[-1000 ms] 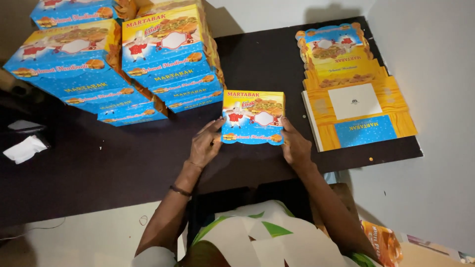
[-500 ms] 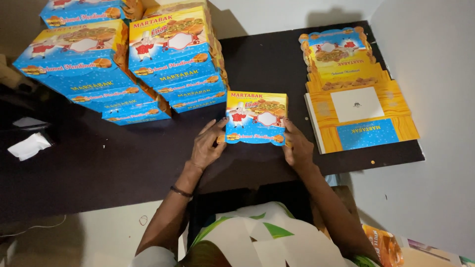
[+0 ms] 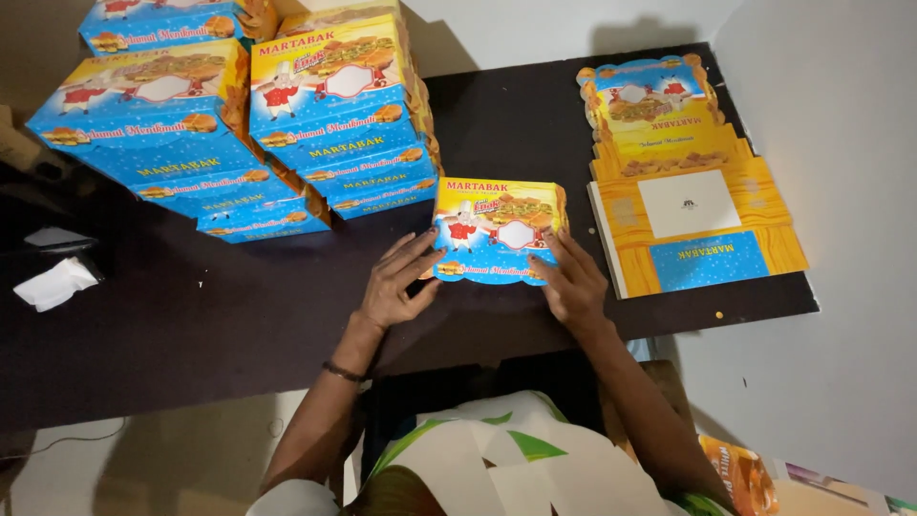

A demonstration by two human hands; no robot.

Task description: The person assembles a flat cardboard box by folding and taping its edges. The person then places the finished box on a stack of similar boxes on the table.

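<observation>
A folded blue and yellow cardboard food box (image 3: 499, 229) stands on the dark table (image 3: 191, 315) in front of me. My left hand (image 3: 396, 280) rests on the table with its fingers spread against the box's near left edge. At the box's near right corner, my right hand (image 3: 571, 280) presses the front flap with its fingers. Neither hand lifts the box.
Stacks of finished boxes of the same kind (image 3: 334, 115) (image 3: 158, 129) fill the far left of the table. A pile of flat unfolded box blanks (image 3: 683, 191) lies at the right end. A crumpled white tissue (image 3: 55, 284) sits at the left edge. A white wall borders the right side.
The box and both hands stay in nearly the same place; the fingers have shifted slightly along the box's front edge.
</observation>
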